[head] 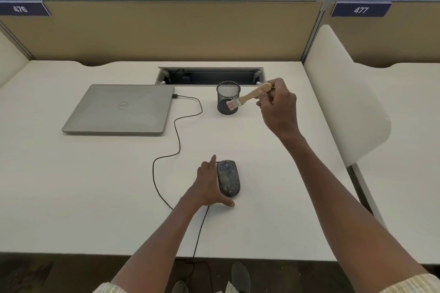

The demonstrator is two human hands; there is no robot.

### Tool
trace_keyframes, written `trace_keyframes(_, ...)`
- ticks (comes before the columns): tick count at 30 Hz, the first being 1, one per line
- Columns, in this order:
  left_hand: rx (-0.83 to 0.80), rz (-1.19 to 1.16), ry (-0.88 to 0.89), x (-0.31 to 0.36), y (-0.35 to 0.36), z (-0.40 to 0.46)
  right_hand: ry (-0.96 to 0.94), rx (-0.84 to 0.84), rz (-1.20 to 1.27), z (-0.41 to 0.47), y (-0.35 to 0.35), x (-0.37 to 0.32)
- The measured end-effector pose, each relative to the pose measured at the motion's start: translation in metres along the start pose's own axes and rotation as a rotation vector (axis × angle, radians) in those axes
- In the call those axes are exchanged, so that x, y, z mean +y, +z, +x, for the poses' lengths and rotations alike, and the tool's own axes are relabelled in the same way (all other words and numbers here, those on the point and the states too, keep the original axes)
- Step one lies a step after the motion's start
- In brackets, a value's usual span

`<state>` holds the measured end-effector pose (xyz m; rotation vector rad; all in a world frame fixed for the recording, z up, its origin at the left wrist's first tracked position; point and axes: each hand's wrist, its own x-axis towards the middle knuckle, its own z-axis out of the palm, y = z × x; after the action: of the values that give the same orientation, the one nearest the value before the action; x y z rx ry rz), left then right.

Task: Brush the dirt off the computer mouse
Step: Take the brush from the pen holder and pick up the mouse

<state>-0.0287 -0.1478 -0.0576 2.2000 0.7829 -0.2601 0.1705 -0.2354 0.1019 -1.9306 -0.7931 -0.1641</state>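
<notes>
I have the brush (247, 97) pinched by its wooden handle in my right hand (277, 107), raised over the far side of the worktop (273, 173), its pale bristles hanging in front of the mesh pen cup (228, 97). The mouse (228, 178) sits near me, about the middle of the worktop, its dark top mottled with specks of dirt. My left hand (209, 185) lies against its left side, fingers out straight along it and thumb hooked round the near end, bracing rather than clutching it. The job now, I reckon, is to bring the brush down to the mouse and sweep it. To do that well I should keep the left hand low on the side so the top stays bare, tilt the bristles so their tips meet the shell, and stroke lightly away to the right, off my fingers. The cord (177, 135) runs from the mouse to the shut laptop (119, 108) far left, so I must not tug it.
</notes>
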Motion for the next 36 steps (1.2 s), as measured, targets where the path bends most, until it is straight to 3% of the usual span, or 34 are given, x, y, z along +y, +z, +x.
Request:
trace_keyframes(11, 0.028, 0.050, -0.014, -0.001, 0.005, 0.007, 0.001, -0.043, 0.030, -0.004, 0.001, 0.008)
trace_keyframes(36, 0.187, -0.092, 0.059, -0.010, 0.014, 0.005, -0.037, -0.123, 0.017, -0.014, 0.004, 0.006)
